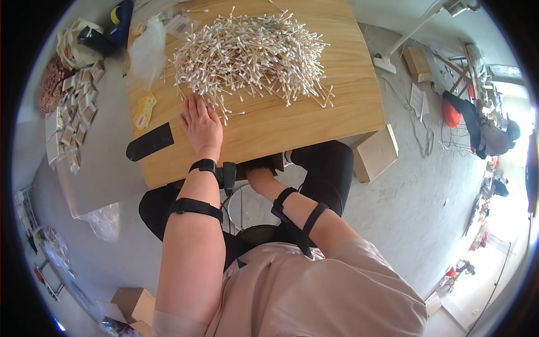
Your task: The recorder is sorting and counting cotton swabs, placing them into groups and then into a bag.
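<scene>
A large heap of cotton swabs (252, 53) with white tips is spread across the far part of the wooden table (314, 121). My left hand (202, 124) lies palm down on the table at the heap's near left edge. Its fingers are stretched out, their tips by a few loose swabs, and nothing shows in its grip. Below the table's near edge is my right hand (260, 178), above my lap. Its fingers disappear into a dark space beside something brown, so what they hold, if anything, is hidden.
Left of my hand lie a black flat object (150, 142), a yellow packet (145, 110) and a clear plastic bag (147, 56). Small swab packs (84, 109) cover a grey surface further left. A cardboard box (375, 154) stands right of my knee. Another person (494, 135) sits far right.
</scene>
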Motion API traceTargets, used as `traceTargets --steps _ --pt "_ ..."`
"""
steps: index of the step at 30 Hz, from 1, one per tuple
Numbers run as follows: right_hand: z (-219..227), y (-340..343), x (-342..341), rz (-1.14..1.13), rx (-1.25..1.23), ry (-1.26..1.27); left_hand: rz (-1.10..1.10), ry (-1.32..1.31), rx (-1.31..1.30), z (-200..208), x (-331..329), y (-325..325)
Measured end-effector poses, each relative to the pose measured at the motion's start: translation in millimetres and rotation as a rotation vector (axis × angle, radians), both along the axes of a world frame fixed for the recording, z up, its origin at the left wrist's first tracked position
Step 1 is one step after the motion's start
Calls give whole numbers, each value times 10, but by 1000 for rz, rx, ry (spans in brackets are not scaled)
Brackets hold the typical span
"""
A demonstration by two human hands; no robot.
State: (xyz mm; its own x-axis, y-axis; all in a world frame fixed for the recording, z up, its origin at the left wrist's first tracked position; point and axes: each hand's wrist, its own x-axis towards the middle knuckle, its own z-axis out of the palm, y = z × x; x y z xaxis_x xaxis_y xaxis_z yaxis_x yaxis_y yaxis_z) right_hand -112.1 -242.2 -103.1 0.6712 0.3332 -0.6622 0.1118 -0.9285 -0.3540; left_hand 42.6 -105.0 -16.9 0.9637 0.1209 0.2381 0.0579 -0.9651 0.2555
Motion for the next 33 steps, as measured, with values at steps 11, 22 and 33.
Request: traceTargets --steps 11,22,33 --pt "60 -207 -233 -45 -12 -5 -8 -11 -6 48 -14 58" --pt "824 -213 87 281 33 125 -36 -58 -146 28 -36 61" --pt "1430 186 1676 -335 585 -768 33 26 -226 52 -55 49"
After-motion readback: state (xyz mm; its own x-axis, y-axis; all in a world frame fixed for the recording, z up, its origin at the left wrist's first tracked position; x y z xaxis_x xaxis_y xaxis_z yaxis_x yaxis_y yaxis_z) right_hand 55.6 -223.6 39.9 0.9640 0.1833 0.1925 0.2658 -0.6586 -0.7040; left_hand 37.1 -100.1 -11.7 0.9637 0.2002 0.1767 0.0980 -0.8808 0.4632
